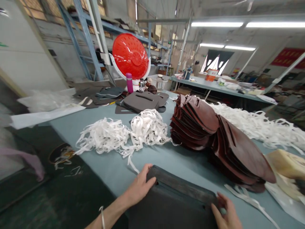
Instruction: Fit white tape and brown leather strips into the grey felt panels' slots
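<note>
Dark padded panel (173,203) at the near edge of the worktop (111,168)

The left grip (139,186), a metal bangle (102,218) on its wrist, lies over the panel's far edge with the fingers spread. The right grip (226,211) curls against the panel's right side, near the bottom of the view. Both are partly open, but whether either is pinching the panel, I cannot tell. The panel is dark grey with a long slit and lies between them.

Straight ahead of the left grip sit two loose heaps of white trimmed strips (124,133), with a pile of dark grey cut panels (140,101) beyond them. Farther on stand a purple flask (129,82) and a red perforated dish (130,55). Ahead of the right grip rises a leaning stack of maroon shaped pieces (214,140), with a cream foam block (287,165) just to its right.
</note>
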